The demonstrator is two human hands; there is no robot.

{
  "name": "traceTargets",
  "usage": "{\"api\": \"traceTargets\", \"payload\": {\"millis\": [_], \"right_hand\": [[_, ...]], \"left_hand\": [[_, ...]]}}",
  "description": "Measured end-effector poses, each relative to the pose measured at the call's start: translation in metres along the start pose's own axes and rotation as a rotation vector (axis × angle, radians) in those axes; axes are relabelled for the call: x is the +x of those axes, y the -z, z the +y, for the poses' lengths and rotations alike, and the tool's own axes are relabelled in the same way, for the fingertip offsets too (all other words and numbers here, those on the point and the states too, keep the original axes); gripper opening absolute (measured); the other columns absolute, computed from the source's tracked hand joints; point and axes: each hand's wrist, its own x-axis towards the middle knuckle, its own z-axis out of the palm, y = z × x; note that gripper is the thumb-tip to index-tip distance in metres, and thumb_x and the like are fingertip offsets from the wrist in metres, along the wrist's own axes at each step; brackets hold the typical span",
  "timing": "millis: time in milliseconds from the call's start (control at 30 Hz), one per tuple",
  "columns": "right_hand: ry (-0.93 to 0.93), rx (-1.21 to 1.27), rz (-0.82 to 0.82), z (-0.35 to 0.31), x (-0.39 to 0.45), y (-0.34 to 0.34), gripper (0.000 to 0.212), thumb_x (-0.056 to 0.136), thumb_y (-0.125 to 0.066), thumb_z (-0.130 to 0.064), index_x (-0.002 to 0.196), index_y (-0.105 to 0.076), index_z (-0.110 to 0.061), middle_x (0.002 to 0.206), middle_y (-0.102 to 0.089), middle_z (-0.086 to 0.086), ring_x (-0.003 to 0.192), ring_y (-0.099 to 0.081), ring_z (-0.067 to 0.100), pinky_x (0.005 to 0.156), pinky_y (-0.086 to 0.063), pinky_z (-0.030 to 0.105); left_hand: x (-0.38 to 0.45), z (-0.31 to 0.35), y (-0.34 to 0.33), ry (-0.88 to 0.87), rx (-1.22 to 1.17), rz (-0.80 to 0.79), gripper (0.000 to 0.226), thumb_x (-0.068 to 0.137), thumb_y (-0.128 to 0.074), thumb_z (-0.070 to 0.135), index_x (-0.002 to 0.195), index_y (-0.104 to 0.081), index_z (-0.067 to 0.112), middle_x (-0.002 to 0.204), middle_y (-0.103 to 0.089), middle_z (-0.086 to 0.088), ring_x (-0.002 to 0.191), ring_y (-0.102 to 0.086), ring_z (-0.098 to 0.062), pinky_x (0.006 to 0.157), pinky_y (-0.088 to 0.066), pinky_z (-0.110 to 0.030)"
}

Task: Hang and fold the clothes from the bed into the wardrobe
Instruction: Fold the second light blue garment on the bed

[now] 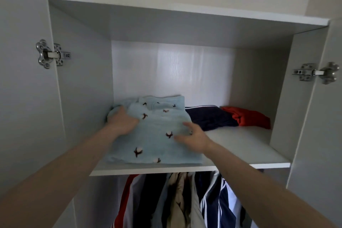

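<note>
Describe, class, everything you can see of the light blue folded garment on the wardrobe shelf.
The light blue garment looks like soft knit dotted with small dark-and-white cotton-flower motifs. It lies folded flat at the left of the shelf, front edge near the lip, beside a navy garment. The left hand rests on its back left; the right hand lies on its right side.

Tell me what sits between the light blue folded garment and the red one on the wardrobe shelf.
A folded navy garment with white stripes lies between the light blue garment and the red garment, touching both, as the head view shows.
</note>
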Motion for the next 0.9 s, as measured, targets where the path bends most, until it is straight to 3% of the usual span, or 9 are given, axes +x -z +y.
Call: {"api": "traceTargets", "payload": {"millis": [67, 133, 200, 267, 433, 533, 667, 767, 900], "right_hand": [[0.012, -0.212, -0.119, 0.017, 0.002, -0.024, 0.093, 0.086, -0.078, -0.049, 0.16, -0.03, -0.018, 0.166, -0.026, 0.003, 0.152, -0.029, 0.021, 0.124, -0.029, 0.039], [0.035, -0.321, -0.138, 0.03, 0.003, -0.041, 0.092, 0.092, -0.067, -0.056, 0.164, -0.018, -0.024, 0.171, -0.008, 0.0, 0.158, -0.008, 0.017, 0.128, -0.014, 0.036], [0.06, -0.345, -0.088, 0.038, 0.008, -0.051, 0.088, 0.095, -0.061, -0.058, 0.164, -0.014, -0.03, 0.172, -0.003, -0.003, 0.159, -0.003, 0.016, 0.128, -0.011, 0.035], [0.08, -0.379, -0.058, 0.042, 0.012, -0.058, 0.085, 0.096, -0.056, -0.062, 0.164, -0.013, -0.034, 0.173, -0.002, -0.005, 0.159, -0.003, 0.017, 0.128, -0.011, 0.037], [0.127, -0.527, 0.004, 0.052, 0.014, -0.073, 0.081, 0.099, -0.039, -0.07, 0.164, -0.006, -0.037, 0.173, 0.002, -0.005, 0.159, 0.001, 0.018, 0.129, -0.005, 0.037], [0.111, -0.522, -0.031, 0.05, 0.007, -0.066, 0.083, 0.097, -0.042, -0.071, 0.164, -0.008, -0.036, 0.173, 0.0, -0.005, 0.159, -0.003, 0.021, 0.129, -0.008, 0.04], [0.147, -0.506, -0.004, 0.053, -0.032, -0.047, 0.077, 0.099, -0.054, -0.057, 0.163, -0.023, -0.027, 0.171, -0.014, -0.001, 0.157, -0.016, 0.02, 0.127, -0.015, 0.039], [0.153, -0.432, 0.059, 0.061, -0.088, -0.023, 0.071, 0.099, -0.06, -0.048, 0.161, -0.031, -0.028, 0.17, -0.019, -0.005, 0.156, -0.019, 0.014, 0.127, -0.018, 0.034], [0.089, -0.337, 0.178, 0.071, -0.188, 0.023, 0.067, 0.097, -0.062, -0.047, 0.157, -0.035, -0.035, 0.165, -0.024, -0.016, 0.152, -0.019, 0.0, 0.125, -0.02, 0.026]], "left_hand": [[-0.007, -0.008, -0.016, -0.107, 0.087, -0.07, 0.08, 0.089, -0.065, 0.05, 0.155, -0.034, 0.018, 0.157, -0.042, -0.006, 0.142, -0.043, -0.029, 0.115, -0.036, -0.038], [-0.01, -0.019, -0.038, -0.224, 0.258, -0.103, 0.074, 0.088, -0.06, 0.061, 0.153, -0.04, 0.031, 0.16, -0.04, 0.003, 0.146, -0.037, -0.026, 0.12, -0.029, -0.041], [-0.012, -0.031, -0.058, -0.282, 0.457, -0.105, 0.072, 0.091, -0.046, 0.072, 0.154, -0.034, 0.04, 0.165, -0.029, 0.008, 0.152, -0.024, -0.024, 0.125, -0.016, -0.047], [-0.007, -0.049, -0.07, -0.293, 0.51, -0.073, 0.073, 0.092, -0.032, 0.077, 0.156, -0.028, 0.042, 0.168, -0.023, 0.01, 0.155, -0.016, -0.022, 0.125, -0.008, -0.048], [-0.004, -0.068, -0.087, -0.332, 0.498, 0.077, 0.089, 0.08, -0.006, 0.08, 0.155, -0.035, 0.04, 0.165, -0.031, 0.007, 0.152, -0.023, -0.023, 0.125, -0.008, -0.048], [-0.008, -0.068, -0.088, -0.333, 0.511, 0.072, 0.087, 0.084, -0.008, 0.078, 0.157, -0.032, 0.037, 0.167, -0.028, 0.004, 0.153, -0.02, -0.025, 0.126, -0.006, -0.05], [-0.032, -0.057, -0.084, -0.346, 0.435, 0.017, 0.086, 0.083, -0.014, 0.076, 0.157, -0.033, 0.036, 0.168, -0.024, 0.003, 0.155, -0.015, -0.027, 0.125, -0.003, -0.051], [-0.074, -0.042, -0.089, -0.508, 0.249, 0.042, 0.078, 0.083, -0.019, 0.071, 0.143, -0.053, 0.034, 0.158, -0.042, 0.006, 0.147, -0.031, -0.024, 0.122, -0.011, -0.048], [-0.152, -0.014, -0.113, -0.718, 0.027, -0.041, 0.053, 0.09, -0.038, 0.061, 0.13, -0.063, 0.035, 0.146, -0.053, 0.012, 0.141, -0.04, -0.018, 0.119, -0.027, -0.046]]}}
